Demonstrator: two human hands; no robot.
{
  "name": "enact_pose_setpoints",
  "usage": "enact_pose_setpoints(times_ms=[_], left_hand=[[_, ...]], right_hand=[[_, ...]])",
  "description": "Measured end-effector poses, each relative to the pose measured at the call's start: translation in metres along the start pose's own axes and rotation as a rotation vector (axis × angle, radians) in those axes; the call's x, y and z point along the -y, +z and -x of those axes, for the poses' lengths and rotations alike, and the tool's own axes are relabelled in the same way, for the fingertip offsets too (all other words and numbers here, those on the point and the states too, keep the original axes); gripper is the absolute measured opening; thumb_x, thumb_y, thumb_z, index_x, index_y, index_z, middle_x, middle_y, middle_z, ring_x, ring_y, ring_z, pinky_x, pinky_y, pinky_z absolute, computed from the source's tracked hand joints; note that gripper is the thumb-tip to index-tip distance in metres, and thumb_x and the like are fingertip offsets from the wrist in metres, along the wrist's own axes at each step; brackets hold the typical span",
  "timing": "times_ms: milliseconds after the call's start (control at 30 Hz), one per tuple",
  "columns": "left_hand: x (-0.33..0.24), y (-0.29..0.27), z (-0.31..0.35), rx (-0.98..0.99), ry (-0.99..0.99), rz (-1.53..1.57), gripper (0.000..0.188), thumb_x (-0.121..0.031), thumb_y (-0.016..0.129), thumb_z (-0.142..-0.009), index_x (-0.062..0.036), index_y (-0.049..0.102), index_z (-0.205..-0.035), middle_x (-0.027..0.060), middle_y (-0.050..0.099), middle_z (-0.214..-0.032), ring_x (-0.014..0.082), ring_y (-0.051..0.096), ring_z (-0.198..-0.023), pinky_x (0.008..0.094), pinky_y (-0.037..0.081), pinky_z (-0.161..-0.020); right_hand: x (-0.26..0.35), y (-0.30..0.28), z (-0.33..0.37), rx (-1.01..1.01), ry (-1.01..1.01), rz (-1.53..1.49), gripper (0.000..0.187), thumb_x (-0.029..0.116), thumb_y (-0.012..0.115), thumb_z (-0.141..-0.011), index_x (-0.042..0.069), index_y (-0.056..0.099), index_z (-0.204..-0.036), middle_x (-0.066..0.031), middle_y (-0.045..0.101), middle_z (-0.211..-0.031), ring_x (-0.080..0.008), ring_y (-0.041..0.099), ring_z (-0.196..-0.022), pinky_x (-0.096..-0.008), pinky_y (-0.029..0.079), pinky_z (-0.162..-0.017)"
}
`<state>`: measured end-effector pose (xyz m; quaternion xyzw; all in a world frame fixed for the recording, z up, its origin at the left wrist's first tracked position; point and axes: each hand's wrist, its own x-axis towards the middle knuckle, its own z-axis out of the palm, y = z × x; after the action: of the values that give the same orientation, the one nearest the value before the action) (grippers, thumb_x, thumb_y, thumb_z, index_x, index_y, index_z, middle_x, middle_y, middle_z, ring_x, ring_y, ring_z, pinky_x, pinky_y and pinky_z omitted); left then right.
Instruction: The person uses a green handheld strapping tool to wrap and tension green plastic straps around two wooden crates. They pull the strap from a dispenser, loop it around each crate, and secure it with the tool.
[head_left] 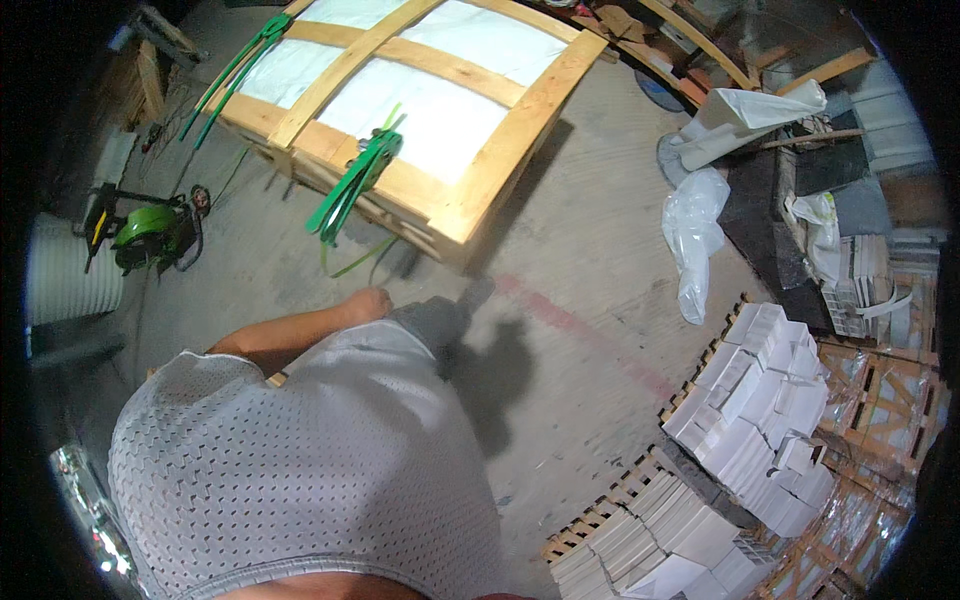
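My left hand [368,304] is held in front of my waist with the forearm bent across. Its fingers look curled in, and whether anything is inside them is hidden. My right hand is out of view. Just beyond the left hand stands a wooden crate [480,175] with white sheeting between its slats. On the crate's near edge rests a green long-handled strapping tool [360,180], with a loose green strap [362,262] hanging below it. Another green long-handled tool [240,70] lies over the crate's left corner. Neither tool is touched by the left hand.
At the left stand a green reel-like machine [150,238] and a white ribbed roll [75,270]. Pallets bearing stacked white pieces [745,385] are at the lower right. Clear plastic sheeting [692,235] lies on the floor at right. A faded red line [575,325] crosses the floor.
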<state>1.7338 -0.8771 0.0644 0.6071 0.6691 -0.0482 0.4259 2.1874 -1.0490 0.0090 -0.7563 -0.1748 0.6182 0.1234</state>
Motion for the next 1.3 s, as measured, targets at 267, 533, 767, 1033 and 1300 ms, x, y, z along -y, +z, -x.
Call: enact_pose_setpoints(times_ms=[267,533,767,1033,1300], left_hand=[[-0.183,-0.041,-0.098,0.085,0.315,-0.083,0.035,-0.03,0.048,-0.091,0.0006,0.062,-0.101,0.0211,0.063,-0.104,0.0404,0.06,-0.094,0.0466,0.047,-0.084],[-0.279,-0.077,-0.179,0.193,0.361,0.029,0.04,-0.034,0.046,-0.094,0.0018,0.061,-0.104,0.0239,0.064,-0.098,0.0419,0.06,-0.092,0.0478,0.047,-0.083],[-0.332,-0.078,-0.254,0.112,0.34,0.031,0.038,-0.033,0.048,-0.093,0.0004,0.062,-0.103,0.0217,0.065,-0.096,0.0407,0.062,-0.088,0.0477,0.049,-0.079],[-0.437,-0.111,-0.36,-0.084,0.17,0.156,0.034,-0.031,0.047,-0.093,-0.0022,0.062,-0.102,0.0207,0.066,-0.093,0.0406,0.062,-0.089,0.0475,0.048,-0.08],[-0.485,-0.176,-0.429,-0.362,0.003,0.382,0.032,-0.029,0.047,-0.089,-0.0012,0.062,-0.094,0.0228,0.064,-0.092,0.0408,0.061,-0.09,0.0467,0.048,-0.079]], right_hand=[[0.102,-0.074,-0.046,-0.053,-0.019,-0.06,0.027,0.028,0.058,-0.089,0.001,0.06,-0.09,-0.0103,0.063,-0.08,-0.0227,0.063,-0.071,-0.0353,0.052,-0.062],[0.208,-0.151,-0.091,-0.11,-0.032,-0.108,0.027,0.028,0.058,-0.089,0.001,0.06,-0.09,-0.0099,0.063,-0.08,-0.0223,0.063,-0.072,-0.0355,0.052,-0.062],[0.284,-0.214,-0.159,-0.057,-0.037,-0.053,0.027,0.029,0.059,-0.089,0.002,0.06,-0.09,-0.0095,0.062,-0.08,-0.0219,0.063,-0.073,-0.0357,0.052,-0.063],[0.399,-0.329,-0.256,0.029,-0.073,0.117,0.027,0.029,0.06,-0.089,0.002,0.059,-0.09,-0.0091,0.062,-0.08,-0.0215,0.063,-0.074,-0.0359,0.053,-0.064],[0.585,-0.391,-0.349,0.084,-0.148,0.169,0.027,0.03,0.06,-0.089,0.003,0.059,-0.09,-0.0088,0.061,-0.08,-0.021,0.063,-0.074,-0.0362,0.053,-0.064]])
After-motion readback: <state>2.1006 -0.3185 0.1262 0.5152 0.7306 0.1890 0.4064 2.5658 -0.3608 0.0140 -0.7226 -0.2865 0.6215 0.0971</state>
